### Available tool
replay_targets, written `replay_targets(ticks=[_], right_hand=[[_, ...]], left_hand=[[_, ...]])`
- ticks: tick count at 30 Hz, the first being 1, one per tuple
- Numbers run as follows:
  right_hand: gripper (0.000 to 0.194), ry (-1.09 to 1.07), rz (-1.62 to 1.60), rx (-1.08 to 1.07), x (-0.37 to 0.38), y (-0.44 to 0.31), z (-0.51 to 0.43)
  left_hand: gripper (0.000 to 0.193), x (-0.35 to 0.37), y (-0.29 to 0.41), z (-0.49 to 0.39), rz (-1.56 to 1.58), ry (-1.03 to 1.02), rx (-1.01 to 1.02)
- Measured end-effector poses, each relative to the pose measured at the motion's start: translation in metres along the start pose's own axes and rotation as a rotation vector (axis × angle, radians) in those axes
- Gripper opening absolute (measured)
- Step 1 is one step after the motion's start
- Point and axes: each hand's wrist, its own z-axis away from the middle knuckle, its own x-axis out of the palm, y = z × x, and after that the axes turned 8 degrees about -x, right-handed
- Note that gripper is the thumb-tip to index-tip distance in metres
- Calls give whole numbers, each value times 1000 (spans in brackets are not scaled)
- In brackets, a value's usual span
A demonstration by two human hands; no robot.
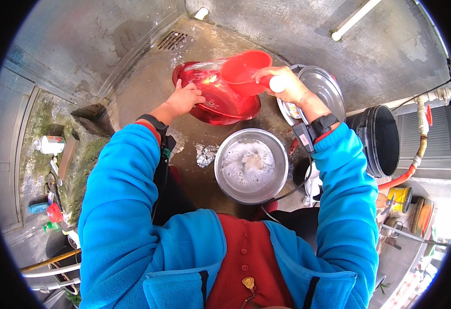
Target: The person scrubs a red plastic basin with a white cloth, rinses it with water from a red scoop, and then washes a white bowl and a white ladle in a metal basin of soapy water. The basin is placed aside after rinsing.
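Note:
My left hand (188, 99) grips the near-left rim of a shiny red basin (225, 116), which sits tilted above the wet floor. In my right hand (283, 85) is the handle of a red plastic dipper (245, 67), tipped over the basin. Clear water streams along the basin's far side, beside the dipper's mouth. Closer to my body stands a steel basin (251, 199) of foamy water, with a pale sponge or cloth (253, 161) among the suds.
Metal basins (328, 87) stand beyond my right forearm, near a black bucket (388, 141). A red-handled tap valve (429, 115) is at the right. Crumpled foil-like material (206, 154) lies on the floor. A drain grate (172, 40) is in the far corner, and a mossy ledge (88, 162) at left.

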Motion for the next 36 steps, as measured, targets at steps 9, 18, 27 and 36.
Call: replay_targets(ticks=[9, 18, 27, 36], right_hand=[[27, 191, -5, 188, -29, -12, 73], [24, 271, -55, 210, -20, -31, 106], [28, -3, 19, 271, -21, -58, 77], [17, -377, 346, -170, 3, -99, 1]], left_hand=[[48, 21, 10, 5, 549, 186, -752], [98, 74, 55, -6, 2157, 372, -1446], [16, 178, 28, -1, 2390, -185, -1242], [15, 177, 68, -10, 2619, 65, -1069]])
